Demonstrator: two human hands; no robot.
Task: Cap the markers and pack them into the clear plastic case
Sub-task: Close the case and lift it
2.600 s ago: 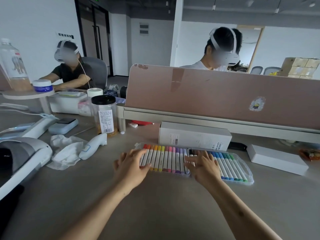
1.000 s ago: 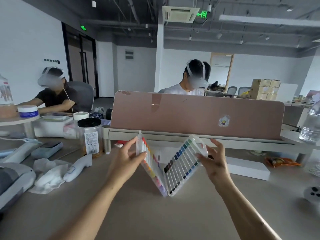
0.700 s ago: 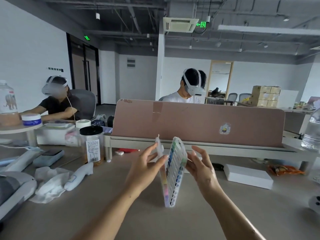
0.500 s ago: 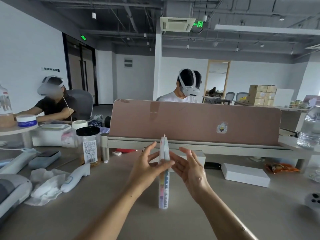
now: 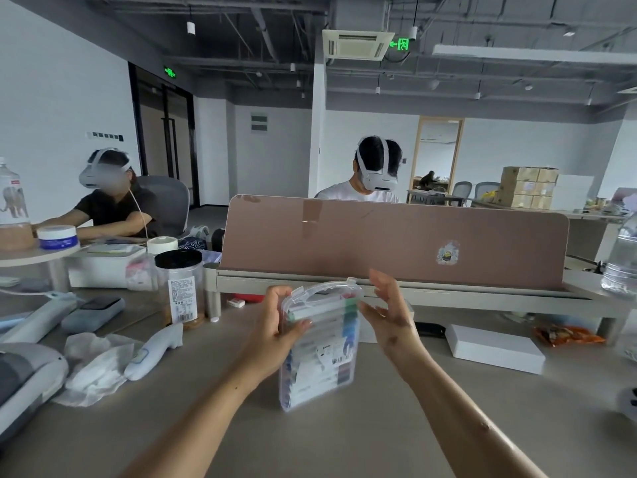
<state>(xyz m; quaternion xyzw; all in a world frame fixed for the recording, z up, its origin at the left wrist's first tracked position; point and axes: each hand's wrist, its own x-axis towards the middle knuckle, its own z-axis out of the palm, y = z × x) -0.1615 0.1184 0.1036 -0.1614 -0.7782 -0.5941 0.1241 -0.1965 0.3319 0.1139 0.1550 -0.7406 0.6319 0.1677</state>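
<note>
The case [image 5: 320,346] that lay open flat a moment ago is now folded shut and stands on end on the desk [image 5: 344,439], its broad side toward me, with the markers [image 5: 348,326] and their coloured caps showing through the clear wall. My left hand [image 5: 275,331] grips its left edge, thumb across the front, while my right hand [image 5: 389,312] is spread wide just beside the right edge, holding nothing. I judge the packing done, though I cannot tell if the clasp has caught.
</note>
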